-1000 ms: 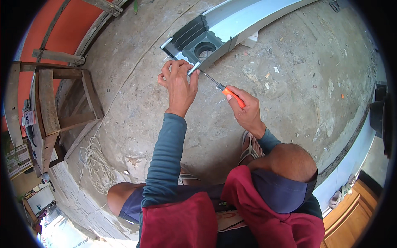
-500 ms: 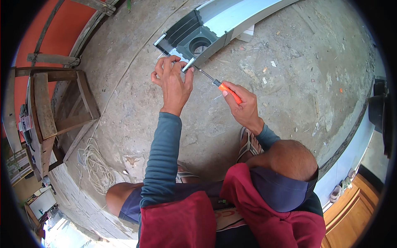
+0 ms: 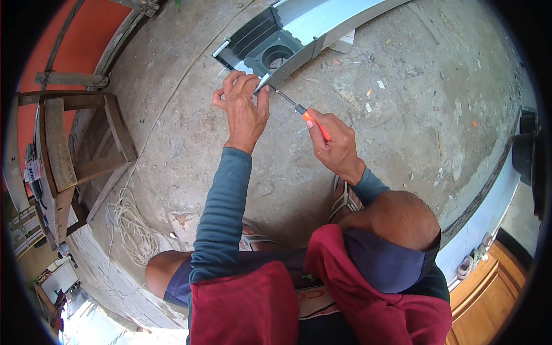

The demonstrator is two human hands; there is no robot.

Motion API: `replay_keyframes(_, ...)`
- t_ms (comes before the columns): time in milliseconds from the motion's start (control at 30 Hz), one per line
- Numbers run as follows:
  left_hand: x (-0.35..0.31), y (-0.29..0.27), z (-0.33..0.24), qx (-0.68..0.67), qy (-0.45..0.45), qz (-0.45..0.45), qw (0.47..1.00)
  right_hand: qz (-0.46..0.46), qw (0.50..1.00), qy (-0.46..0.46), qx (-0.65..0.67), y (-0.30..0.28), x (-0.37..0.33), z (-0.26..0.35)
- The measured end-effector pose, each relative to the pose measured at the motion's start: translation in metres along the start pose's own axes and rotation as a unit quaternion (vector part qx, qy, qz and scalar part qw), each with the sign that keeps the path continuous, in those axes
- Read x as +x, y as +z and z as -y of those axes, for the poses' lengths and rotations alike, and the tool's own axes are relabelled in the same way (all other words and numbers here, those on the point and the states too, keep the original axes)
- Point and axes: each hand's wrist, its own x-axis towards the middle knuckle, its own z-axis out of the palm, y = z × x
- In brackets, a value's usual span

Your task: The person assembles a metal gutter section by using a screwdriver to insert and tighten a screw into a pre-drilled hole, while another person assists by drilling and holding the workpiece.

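Note:
A long white rain gutter (image 3: 339, 14) lies on the ground in front of me. Its near end carries a dark grey outlet fitting (image 3: 256, 52) with a round hole. My left hand (image 3: 244, 109) pinches the corner of that end, thumb and fingers curled about the pale rim. In my right hand (image 3: 337, 145) is a screwdriver (image 3: 319, 123) with an orange handle, its fingers wrapped round the grip. The shaft slants up and left, and its tip is at or just beside the gutter's outer side, close to my left thumb; whether it touches I cannot tell.
Rough concrete floor (image 3: 402, 132) with small scraps surrounds the gutter. A wooden frame (image 3: 60, 144) stands at the left, with a coil of pale cord (image 3: 135, 236) beside it. A white piece (image 3: 344, 41) lies under the gutter. Sandals (image 3: 471, 261) and a wooden door (image 3: 489, 299) are lower right.
The screwdriver handle has swung slightly left and more upright, with the right hand turning along. My left hand keeps its hold on the gutter's end. The view has shifted a little.

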Motion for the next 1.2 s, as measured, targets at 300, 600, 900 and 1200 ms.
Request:
replay_keyframes(300, -0.001, 0.005, 0.003, -0.049, 0.000, -0.012, 0.999, 0.032, 0.999, 0.027, -0.015, 0.000, 0.000, -0.005)
replay_keyframes(600, 0.001, 0.010, -0.003, -0.059, 0.012, -0.017, 0.998, 0.065, 0.925, 0.288, 0.238, -0.010, 0.004, -0.001)
replay_keyframes(900, 0.001, 0.009, -0.003, -0.073, 0.003, -0.019, 0.997, 0.051, 0.995, -0.062, -0.066, -0.013, 0.012, -0.011)
replay_keyframes(1200, 0.003, 0.012, -0.003, -0.091, 0.013, -0.045, 0.995, 0.095, 0.699, 0.531, 0.470, -0.030, 0.029, 0.011)
